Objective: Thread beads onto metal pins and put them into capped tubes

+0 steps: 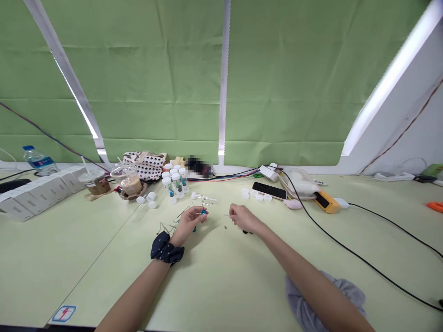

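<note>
My left hand (189,223), with a dark scrunchie (166,249) on its wrist, pinches a small blue electronic part (203,212) with thin wire legs just above the table. My right hand (241,217) is closed in a pinch on a thin wire lead (226,215), a short way to the right of the blue part. More small wire-legged parts (169,227) lie loose on the table left of my left hand. A clear tube (205,198) lies on its side just beyond both hands.
Several white-capped vials (175,180) stand behind the hands, with loose white caps (149,198) and more caps (256,195) nearby. Iced drinks (130,182), a phone (269,190), a yellow tool (327,202), white boxes (38,190) and a black cable (349,251) are about. A grey cloth (304,309) lies under my right forearm.
</note>
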Tool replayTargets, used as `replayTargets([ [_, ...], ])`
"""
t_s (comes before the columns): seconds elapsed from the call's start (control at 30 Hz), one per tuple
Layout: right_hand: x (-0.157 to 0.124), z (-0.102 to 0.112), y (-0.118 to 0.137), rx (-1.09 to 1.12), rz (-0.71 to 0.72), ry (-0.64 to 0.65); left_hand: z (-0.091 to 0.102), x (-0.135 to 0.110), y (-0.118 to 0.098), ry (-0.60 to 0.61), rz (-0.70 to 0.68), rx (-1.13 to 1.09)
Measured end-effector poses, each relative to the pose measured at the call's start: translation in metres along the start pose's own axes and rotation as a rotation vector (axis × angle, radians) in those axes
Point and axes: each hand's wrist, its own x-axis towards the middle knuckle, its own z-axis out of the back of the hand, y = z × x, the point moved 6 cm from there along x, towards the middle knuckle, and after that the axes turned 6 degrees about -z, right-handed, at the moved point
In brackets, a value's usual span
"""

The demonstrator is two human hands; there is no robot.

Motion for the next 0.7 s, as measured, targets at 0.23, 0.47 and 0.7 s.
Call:
replayTargets([
  [0.23,0.013,0.021,-0.037,0.166,0.008,0.037,-0.003,-0.001,0.001,0.026,0.011,-0.016],
  [0.47,0.017,0.007,-0.035,-0.003,0.074,0.027,-0.005,-0.001,0.002,0.036,0.019,-0.033],
  [0.7,0.020,0.000,-0.038,0.019,0.087,0.067,-0.006,-0.002,0.001,0.034,0.023,-0.037],
])
